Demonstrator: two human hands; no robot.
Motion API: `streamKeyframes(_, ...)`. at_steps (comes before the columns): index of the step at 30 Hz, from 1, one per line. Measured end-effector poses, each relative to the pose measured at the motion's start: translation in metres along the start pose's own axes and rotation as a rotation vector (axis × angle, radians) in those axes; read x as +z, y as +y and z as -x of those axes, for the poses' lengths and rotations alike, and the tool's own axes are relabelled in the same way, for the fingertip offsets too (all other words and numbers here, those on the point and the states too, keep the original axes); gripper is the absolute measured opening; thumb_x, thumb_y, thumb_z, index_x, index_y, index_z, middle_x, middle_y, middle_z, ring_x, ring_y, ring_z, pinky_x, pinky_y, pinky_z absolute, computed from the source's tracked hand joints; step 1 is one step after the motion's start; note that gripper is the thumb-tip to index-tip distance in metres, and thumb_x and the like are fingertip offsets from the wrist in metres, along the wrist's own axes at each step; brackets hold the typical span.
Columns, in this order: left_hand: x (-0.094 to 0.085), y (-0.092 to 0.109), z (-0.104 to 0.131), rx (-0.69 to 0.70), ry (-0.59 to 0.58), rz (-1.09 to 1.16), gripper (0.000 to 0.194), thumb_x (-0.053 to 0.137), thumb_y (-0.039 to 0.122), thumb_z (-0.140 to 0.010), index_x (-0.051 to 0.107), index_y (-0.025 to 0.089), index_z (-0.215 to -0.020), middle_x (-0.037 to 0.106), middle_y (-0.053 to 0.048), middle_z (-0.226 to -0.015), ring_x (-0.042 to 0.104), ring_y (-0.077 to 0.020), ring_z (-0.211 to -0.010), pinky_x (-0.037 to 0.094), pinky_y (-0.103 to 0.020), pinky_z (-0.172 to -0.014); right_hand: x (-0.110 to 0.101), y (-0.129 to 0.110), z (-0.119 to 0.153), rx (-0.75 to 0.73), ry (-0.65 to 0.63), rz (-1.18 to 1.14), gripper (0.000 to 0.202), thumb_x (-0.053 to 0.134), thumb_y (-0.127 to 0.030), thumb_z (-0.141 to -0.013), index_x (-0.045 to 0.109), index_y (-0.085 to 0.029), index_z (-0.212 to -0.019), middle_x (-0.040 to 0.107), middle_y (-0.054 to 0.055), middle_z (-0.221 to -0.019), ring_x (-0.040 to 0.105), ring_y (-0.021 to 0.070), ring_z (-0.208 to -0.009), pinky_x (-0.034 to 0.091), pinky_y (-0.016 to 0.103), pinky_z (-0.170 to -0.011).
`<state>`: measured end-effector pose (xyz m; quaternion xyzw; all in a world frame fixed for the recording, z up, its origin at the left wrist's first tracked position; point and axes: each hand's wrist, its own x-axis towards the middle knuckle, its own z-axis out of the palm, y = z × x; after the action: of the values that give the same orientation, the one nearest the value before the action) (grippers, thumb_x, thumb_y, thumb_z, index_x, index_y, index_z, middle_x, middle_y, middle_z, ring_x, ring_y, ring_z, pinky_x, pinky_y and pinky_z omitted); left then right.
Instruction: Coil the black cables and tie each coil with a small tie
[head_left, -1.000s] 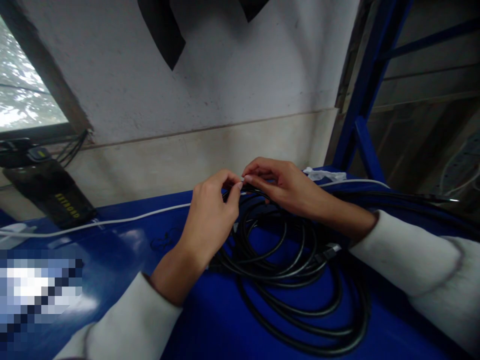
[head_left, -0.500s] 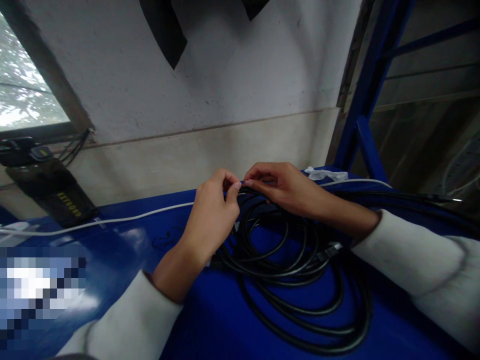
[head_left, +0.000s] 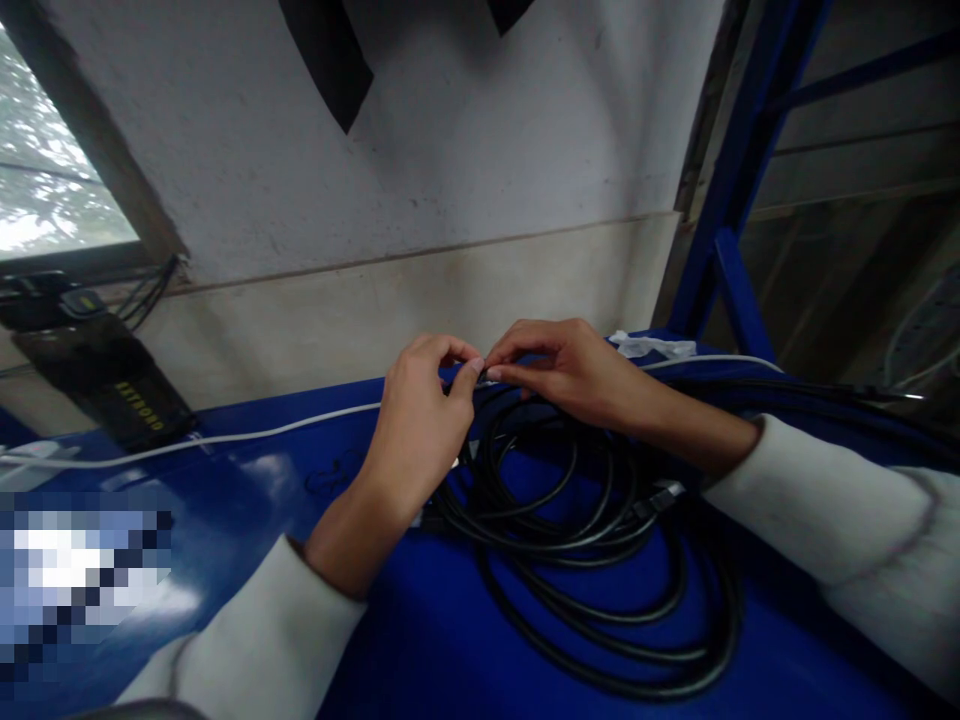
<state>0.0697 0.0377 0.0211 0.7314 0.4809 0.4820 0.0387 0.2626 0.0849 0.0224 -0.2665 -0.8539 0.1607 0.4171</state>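
Note:
My left hand [head_left: 427, 410] and my right hand [head_left: 574, 370] meet fingertip to fingertip above the back of a coil of black cable [head_left: 600, 545]. Thumb and forefinger of each hand are pinched together. Between them is a small dark thing, too small and too covered by the fingers to name. The cable lies in several loose loops on a blue tabletop [head_left: 420, 640]. A connector plug [head_left: 660, 497] with a pale end rests on the coil's right side.
A white cable [head_left: 277, 428] runs along the back of the table, behind my hands. Crumpled white plastic [head_left: 652, 346] lies at the back right, near more black cable [head_left: 795, 390]. On the left stands a black bag [head_left: 112, 380] with yellow lettering. A blue metal frame [head_left: 724, 230] rises at right.
Both hands have shifted very slightly; the right fingertips sit a little apart from where they were, around the small dark thing. The coil lies as before.

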Motion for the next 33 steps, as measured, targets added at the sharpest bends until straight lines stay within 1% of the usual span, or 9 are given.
streamKeyframes(3, -0.0022, 0.0043, 0.0013, 0.067, -0.019, -0.031, 0.012, 0.067, 0.013, -0.097, 0.075, 0.020, -0.093, 0.078, -0.003, -0.095, 0.070, -0.0197, -0.089, 0.051, -0.034, -0.083, -0.0006, -0.0026, -0.0003, 0.022, 0.027, 0.004, 0.021, 0.077, -0.038, -0.092, 0.082, -0.018, -0.095, 0.079, 0.007, -0.093, 0.072, 0.0208, -0.085, 0.052, 0.033, -0.079)
streamKeyframes(5, -0.0032, 0.0068, 0.0021, 0.073, -0.027, -0.027, 0.012, 0.067, 0.012, -0.097, 0.075, 0.020, -0.092, 0.078, -0.002, -0.092, 0.069, -0.0191, -0.086, 0.051, -0.033, -0.082, -0.0009, -0.0044, -0.0001, 0.040, 0.029, 0.003, 0.022, 0.078, -0.039, -0.091, 0.082, -0.018, -0.093, 0.080, 0.006, -0.091, 0.072, 0.0211, -0.084, 0.052, 0.033, -0.078)
streamKeyframes(11, -0.0039, 0.0088, 0.0029, 0.062, -0.025, 0.004, 0.014, 0.068, 0.015, -0.096, 0.078, 0.023, -0.090, 0.080, -0.001, -0.090, 0.072, -0.0196, -0.084, 0.053, -0.032, -0.081, -0.0012, -0.0035, 0.0006, 0.043, 0.030, 0.031, 0.018, 0.077, -0.037, -0.091, 0.083, -0.020, -0.092, 0.080, 0.006, -0.090, 0.072, 0.0220, -0.084, 0.053, 0.034, -0.078)
streamKeyframes(16, -0.0030, 0.0086, 0.0039, 0.010, 0.016, 0.042, 0.010, 0.072, 0.015, -0.093, 0.079, 0.022, -0.091, 0.081, -0.001, -0.088, 0.073, -0.0182, -0.080, 0.054, -0.031, -0.077, -0.0012, -0.0024, 0.0006, 0.036, 0.031, 0.031, 0.016, 0.077, -0.035, -0.091, 0.083, -0.019, -0.092, 0.080, 0.006, -0.091, 0.072, 0.0213, -0.084, 0.052, 0.033, -0.077)
streamKeyframes(19, -0.0021, 0.0086, 0.0044, -0.010, 0.011, 0.077, 0.004, 0.078, 0.018, -0.090, 0.080, 0.021, -0.091, 0.081, -0.001, -0.088, 0.073, -0.0180, -0.081, 0.055, -0.031, -0.076, -0.0011, -0.0043, 0.0008, 0.053, 0.040, 0.053, 0.016, 0.077, -0.034, -0.090, 0.083, -0.019, -0.091, 0.080, 0.006, -0.089, 0.072, 0.0210, -0.082, 0.052, 0.033, -0.076)
streamKeyframes(21, -0.0018, 0.0087, 0.0043, -0.012, 0.008, 0.088, 0.004, 0.080, 0.018, -0.088, 0.080, 0.021, -0.090, 0.081, -0.001, -0.089, 0.074, -0.0181, -0.082, 0.055, -0.031, -0.077, -0.0009, -0.0055, 0.0010, 0.060, 0.048, 0.064, 0.014, 0.078, -0.033, -0.089, 0.083, -0.020, -0.091, 0.080, 0.006, -0.089, 0.072, 0.0210, -0.082, 0.052, 0.033, -0.077)
streamKeyframes(26, -0.0023, 0.0094, 0.0035, -0.050, 0.032, 0.083, 0.009, 0.077, 0.012, -0.087, 0.078, 0.021, -0.089, 0.081, -0.001, -0.086, 0.072, -0.0178, -0.079, 0.055, -0.030, -0.075, -0.0006, -0.0058, 0.0012, 0.077, 0.048, 0.063, 0.015, 0.078, -0.033, -0.089, 0.083, -0.019, -0.089, 0.081, 0.006, -0.090, 0.072, 0.0215, -0.083, 0.053, 0.033, -0.077)
streamKeyframes(33, -0.0001, 0.0073, 0.0044, -0.026, 0.031, 0.069, 0.010, 0.074, 0.011, -0.088, 0.075, 0.021, -0.087, 0.079, -0.001, -0.085, 0.071, -0.0176, -0.078, 0.055, -0.030, -0.075, 0.0001, -0.0052, 0.0010, 0.054, 0.030, 0.092, 0.014, 0.076, -0.032, -0.090, 0.082, -0.020, -0.093, 0.081, 0.007, -0.094, 0.073, 0.0229, -0.087, 0.054, 0.035, -0.080)
